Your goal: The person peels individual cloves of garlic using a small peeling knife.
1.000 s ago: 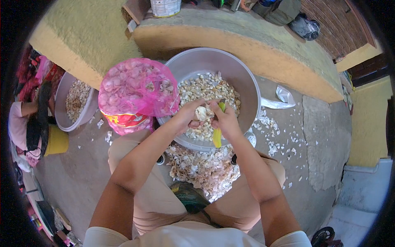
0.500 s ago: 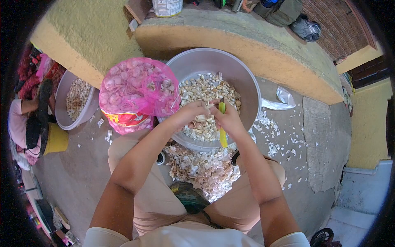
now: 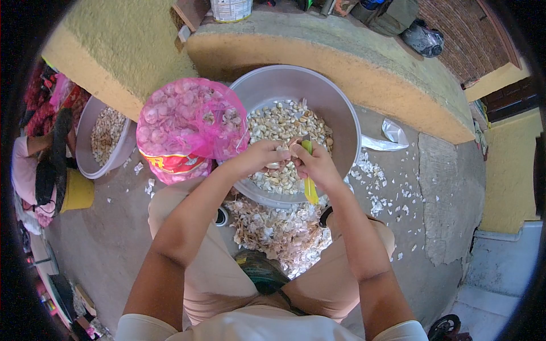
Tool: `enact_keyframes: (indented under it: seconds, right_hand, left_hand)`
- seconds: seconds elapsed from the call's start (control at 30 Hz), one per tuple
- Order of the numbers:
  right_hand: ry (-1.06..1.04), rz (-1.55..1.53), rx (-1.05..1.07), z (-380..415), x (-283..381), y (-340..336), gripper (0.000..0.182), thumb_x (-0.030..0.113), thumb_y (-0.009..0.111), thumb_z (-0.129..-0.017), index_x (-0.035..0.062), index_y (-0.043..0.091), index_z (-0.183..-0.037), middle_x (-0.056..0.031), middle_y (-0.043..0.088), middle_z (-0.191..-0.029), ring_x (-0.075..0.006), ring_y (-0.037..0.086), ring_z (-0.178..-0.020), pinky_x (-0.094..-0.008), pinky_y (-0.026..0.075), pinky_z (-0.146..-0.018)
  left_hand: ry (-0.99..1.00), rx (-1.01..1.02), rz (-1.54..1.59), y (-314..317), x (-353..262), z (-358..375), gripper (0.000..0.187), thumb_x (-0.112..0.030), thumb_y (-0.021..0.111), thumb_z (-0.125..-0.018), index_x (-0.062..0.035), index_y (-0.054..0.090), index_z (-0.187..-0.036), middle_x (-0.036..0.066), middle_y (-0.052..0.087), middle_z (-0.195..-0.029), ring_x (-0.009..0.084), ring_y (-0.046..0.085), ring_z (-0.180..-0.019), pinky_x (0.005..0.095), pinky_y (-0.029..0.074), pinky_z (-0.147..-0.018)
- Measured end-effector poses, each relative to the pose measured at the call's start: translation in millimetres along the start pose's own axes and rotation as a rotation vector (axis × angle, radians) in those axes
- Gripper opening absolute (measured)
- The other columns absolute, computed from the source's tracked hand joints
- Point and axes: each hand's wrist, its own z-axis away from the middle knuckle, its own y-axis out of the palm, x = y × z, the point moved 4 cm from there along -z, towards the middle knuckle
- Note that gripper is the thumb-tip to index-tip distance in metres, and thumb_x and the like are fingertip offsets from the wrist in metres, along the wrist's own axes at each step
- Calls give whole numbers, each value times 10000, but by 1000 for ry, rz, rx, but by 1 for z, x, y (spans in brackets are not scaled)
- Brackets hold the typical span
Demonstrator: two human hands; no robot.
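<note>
Over the near part of a large grey tub [image 3: 335,102], my two hands meet. My left hand [image 3: 259,158] is closed round pale garlic pieces [image 3: 275,166]. My right hand [image 3: 318,166] grips a yellow-handled knife [image 3: 310,184], its dark blade pointing up beside the fingertips. The fingertips of both hands come together at a small piece of garlic, partly hidden by the fingers. Many peeled cloves [image 3: 284,120] lie in the tub. A pink net bag of garlic bulbs [image 3: 182,122] stands against the tub's left side.
Garlic skins [image 3: 278,230] are heaped between my feet, with more scraps on the floor at right. At left, a person [image 3: 34,170] sits by a second tub of cloves [image 3: 108,136] and a yellow bucket [image 3: 78,190]. A raised ledge [image 3: 341,54] runs behind the tub.
The knife has tilted slightly and its lower end has shifted right. Both hands have shifted a little, and the fingers have moved on the garlic.
</note>
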Motion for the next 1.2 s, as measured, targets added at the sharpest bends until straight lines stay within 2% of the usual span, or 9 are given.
enact_keyframes:
  seconds: [0.3, 0.43, 0.6, 0.7, 0.8, 0.9, 1.0, 1.1, 1.2]
  right_hand:
    - [146, -386, -32, -6, -7, -10, 101, 158, 469, -832, 57, 482, -839, -1, 415, -578, -76, 332, -420, -218, 266, -372]
    - [91, -284, -167, -11, -5, -28, 181, 170, 469, -834, 37, 482, -956, -20, 440, -612, -53, 317, -406, -195, 265, -364]
    - [-16, -28, -339, -6, 7, -25, 299, 147, 492, -825, 27, 455, -1097, -46, 517, -671, -42, 335, -399, -192, 299, -366]
    - [-59, 182, -255, -8, 3, -23, 314, 163, 511, -820, 49, 462, -1108, -55, 552, -720, -38, 347, -406, -196, 303, -369]
    - [-159, 467, -149, -6, 4, -12, 351, 205, 552, -784, 19, 494, -1075, -114, 596, -811, -175, 567, -678, -293, 450, -629]
    - [-411, 706, -31, 1, 10, 8, 376, 231, 577, -763, 11, 502, -1058, -163, 572, -943, -269, 548, -900, -341, 409, -789]
    - [-462, 834, -11, 7, 11, 18, 403, 251, 592, -745, 13, 502, -1057, -182, 529, -1050, -308, 510, -962, -353, 395, -816]
    - [-535, 820, -37, 4, 6, 20, 349, 216, 581, -766, 14, 508, -1041, -165, 551, -1007, -315, 531, -922, -346, 416, -778]
    - [-477, 889, -91, 10, 7, 26, 337, 204, 571, -774, 8, 500, -1039, -167, 547, -1017, -324, 537, -916, -362, 425, -776]
  left_hand:
    - [-85, -23, 221, 0, -8, 3, 231, -293, 489, -799, -73, 537, -750, 12, 512, -595, 53, 420, -439, 175, 266, -348]
    - [-100, -76, 138, -4, 0, -2, 259, -314, 436, -829, -76, 526, -777, 6, 520, -595, 75, 446, -437, 188, 297, -344]
    - [-148, -175, 275, -6, 3, -3, 323, -388, 371, -848, -104, 522, -821, 3, 508, -609, 57, 403, -433, 184, 264, -358]
    - [-155, -160, 282, -3, 1, -1, 352, -420, 323, -859, -118, 501, -885, 4, 505, -612, 58, 399, -428, 182, 264, -362]
    - [-167, -141, 286, 1, 0, 0, 374, -439, 295, -865, -117, 470, -939, 5, 496, -597, 61, 391, -415, 184, 257, -353]
    - [-201, -155, 258, 5, -1, 1, 402, -458, 279, -867, -109, 447, -974, 4, 474, -552, 66, 378, -391, 189, 242, -334]
    - [-193, -147, 218, 10, 0, 3, 420, -469, 270, -868, -104, 441, -985, 1, 439, -499, 70, 366, -370, 193, 226, -318]
    - [-137, -127, 250, 11, 4, 0, 422, -462, 261, -873, -99, 450, -976, 3, 412, -467, 80, 358, -355, 196, 222, -309]
    - [-92, -171, 255, 12, 3, 0, 414, -447, 258, -879, -93, 462, -947, 7, 400, -464, 95, 369, -362, 205, 265, -322]
